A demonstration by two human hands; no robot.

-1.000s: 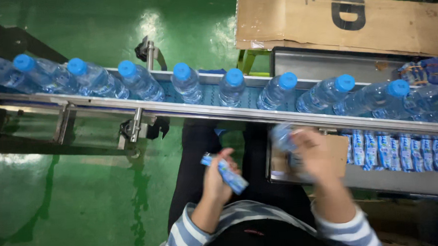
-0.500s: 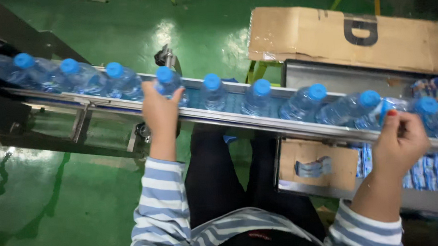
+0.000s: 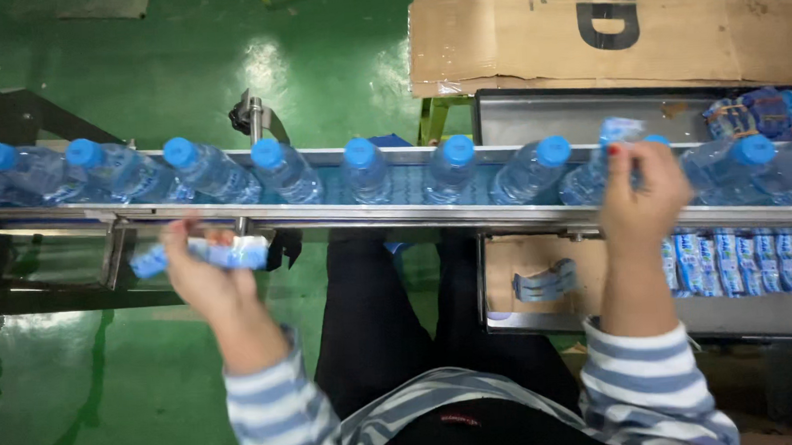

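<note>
1. Since the earlier frame, left hand (image 3: 204,280) has dropped below the conveyor (image 3: 396,215), fingers closed on a label (image 3: 206,254).
2. Right hand (image 3: 640,194) grips a bottle (image 3: 590,180) on the conveyor, perhaps sleeving it.

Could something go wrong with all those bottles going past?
Maybe. The right hand is slipping a thin blue label sleeve over a clear plastic bottle in the close-packed row, so it might knock a neighbour over. The left hand pinches a flat blue-and-white label by its fingertips below the metal conveyor rail; it could drop.
</note>
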